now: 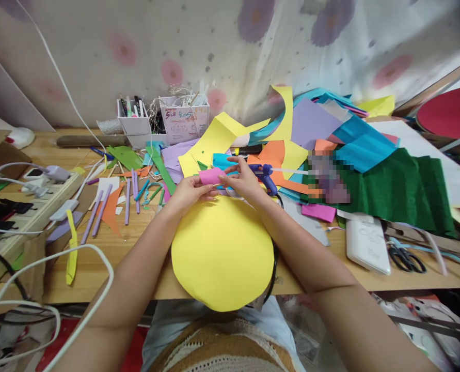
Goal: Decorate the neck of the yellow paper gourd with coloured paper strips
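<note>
Centrally, a small piece of pink paper (211, 176) is held above the cluttered wooden table (144, 263), just beyond the far edge of a large yellow paper disc (222, 253). Its left end is pinched between the thumb and fingers of the left hand (191, 192). Its right edge is met by the digits of the right hand (242, 180), with one finger raised; whether the paper is gripped there cannot be told. The near rim of the disc is extended past the table edge. Just beside the right hand, a blue glue gun (266, 178) is seen, with a pale glue stick projecting to the right. Purple sticks (102, 211) are scattered at left; at right, black-handled scissors (407, 257) are placed near a white case (367, 244).
</note>
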`<control>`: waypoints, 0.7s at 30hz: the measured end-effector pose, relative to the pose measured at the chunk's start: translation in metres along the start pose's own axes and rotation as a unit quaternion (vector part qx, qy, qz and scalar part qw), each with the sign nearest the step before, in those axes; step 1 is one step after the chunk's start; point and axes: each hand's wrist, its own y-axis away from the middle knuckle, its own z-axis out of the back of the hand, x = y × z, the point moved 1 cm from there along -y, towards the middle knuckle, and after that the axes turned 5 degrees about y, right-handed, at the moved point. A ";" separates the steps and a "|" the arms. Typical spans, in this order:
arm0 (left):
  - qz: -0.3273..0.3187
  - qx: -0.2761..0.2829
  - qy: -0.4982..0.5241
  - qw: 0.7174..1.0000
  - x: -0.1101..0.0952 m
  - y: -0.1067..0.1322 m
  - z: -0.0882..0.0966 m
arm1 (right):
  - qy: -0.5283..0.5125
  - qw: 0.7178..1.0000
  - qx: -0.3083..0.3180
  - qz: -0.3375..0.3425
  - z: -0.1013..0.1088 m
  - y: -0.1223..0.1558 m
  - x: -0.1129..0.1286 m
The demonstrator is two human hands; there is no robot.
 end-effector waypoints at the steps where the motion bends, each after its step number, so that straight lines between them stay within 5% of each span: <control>1: -0.003 -0.013 -0.001 1.000 0.000 -0.001 0.001 | 0.031 0.999 -0.011 0.000 0.004 0.000 0.001; 4: -0.015 -0.066 0.004 0.998 0.000 -0.004 0.003 | 0.180 0.983 0.015 0.003 0.031 0.005 0.008; 8: -0.012 -0.103 0.052 0.993 -0.001 -0.006 0.006 | 0.380 0.881 0.261 -0.106 0.079 0.024 0.010; 11: -0.005 -0.100 0.086 0.991 -0.003 -0.006 0.006 | 0.518 0.827 0.136 -0.169 0.104 0.030 -0.003; 14: 0.003 -0.093 0.081 0.992 -0.002 -0.005 0.005 | 0.523 0.844 -0.011 -0.116 0.103 0.023 -0.022; 18: 0.015 -0.088 0.066 0.994 -0.002 -0.004 0.006 | 0.423 0.904 -0.033 -0.059 0.087 0.008 -0.044; 21: 0.030 -0.079 0.068 0.994 -0.002 -0.004 0.007 | 0.308 0.944 -0.106 -0.054 0.084 0.006 -0.048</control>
